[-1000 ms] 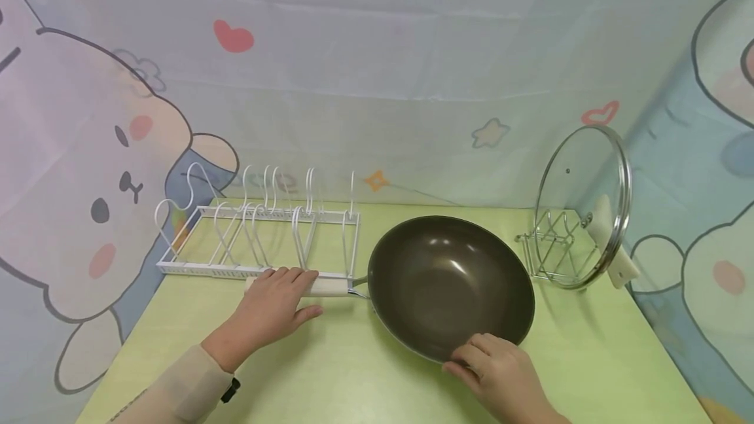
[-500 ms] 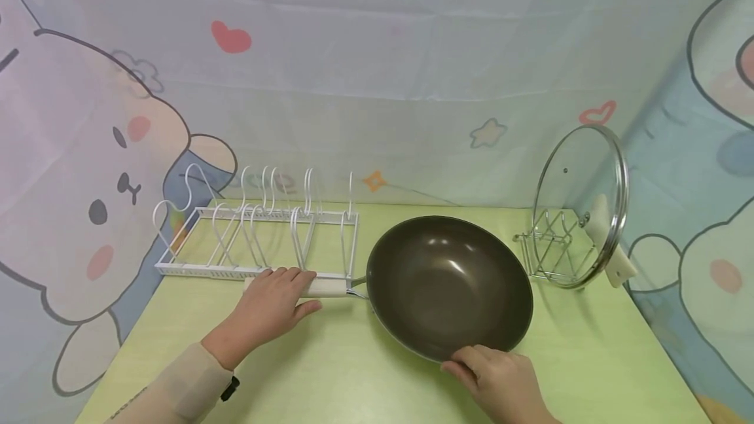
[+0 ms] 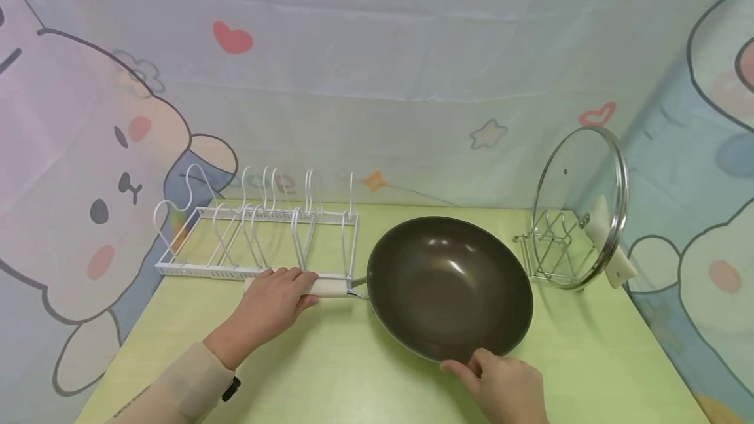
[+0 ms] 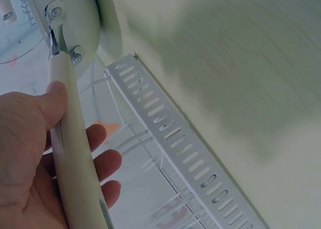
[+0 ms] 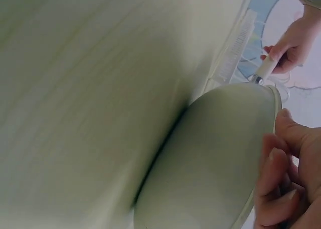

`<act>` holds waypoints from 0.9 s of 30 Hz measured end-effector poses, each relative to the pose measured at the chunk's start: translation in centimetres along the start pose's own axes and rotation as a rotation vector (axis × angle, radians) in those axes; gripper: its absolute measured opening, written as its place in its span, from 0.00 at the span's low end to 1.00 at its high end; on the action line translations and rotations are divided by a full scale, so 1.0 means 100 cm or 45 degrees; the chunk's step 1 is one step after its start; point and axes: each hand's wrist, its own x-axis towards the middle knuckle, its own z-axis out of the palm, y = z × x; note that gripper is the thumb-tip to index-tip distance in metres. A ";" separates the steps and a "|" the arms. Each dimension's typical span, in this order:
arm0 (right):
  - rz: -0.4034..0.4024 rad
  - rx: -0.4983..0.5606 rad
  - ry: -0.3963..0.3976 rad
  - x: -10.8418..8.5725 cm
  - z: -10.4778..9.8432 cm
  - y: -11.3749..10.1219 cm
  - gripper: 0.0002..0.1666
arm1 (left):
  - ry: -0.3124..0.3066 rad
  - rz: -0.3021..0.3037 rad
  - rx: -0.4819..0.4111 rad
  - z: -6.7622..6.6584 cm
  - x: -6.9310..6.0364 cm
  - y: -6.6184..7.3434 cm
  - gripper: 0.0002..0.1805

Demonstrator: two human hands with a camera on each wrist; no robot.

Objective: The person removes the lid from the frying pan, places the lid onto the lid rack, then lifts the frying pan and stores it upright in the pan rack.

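Observation:
A dark wok with a pale outer wall sits on the table, its cream handle pointing left. My left hand grips that handle; the left wrist view shows the thumb along one side and curled fingertips on the other. At the near rim, my right hand pinches the wok's edge between thumb and fingers. Seen from the right wrist, the thumb lies against the rim and the other fingers are bent below it. The wok's far underside is hidden.
A white wire rack with upright loops stands behind the handle, very close to it. To the right, a glass lid leans upright in a small metal stand. A printed curtain hangs behind the green table.
My right fingers have drawn back from inside the wok onto its near rim. My left thumb has tucked in closer to the handle. The wok stays in about the same place.

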 end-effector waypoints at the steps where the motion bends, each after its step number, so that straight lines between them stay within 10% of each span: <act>1: 0.072 0.028 -0.100 0.000 -0.003 -0.002 0.42 | 0.002 0.001 0.001 0.000 0.000 0.000 0.21; 8: 0.659 0.343 -0.783 0.009 -0.020 -0.015 0.34 | 0.013 0.005 0.008 0.001 0.000 0.000 0.20; 27: 0.875 0.545 -0.829 0.019 -0.013 0.004 0.32 | -0.003 0.049 -0.016 0.001 0.007 0.005 0.17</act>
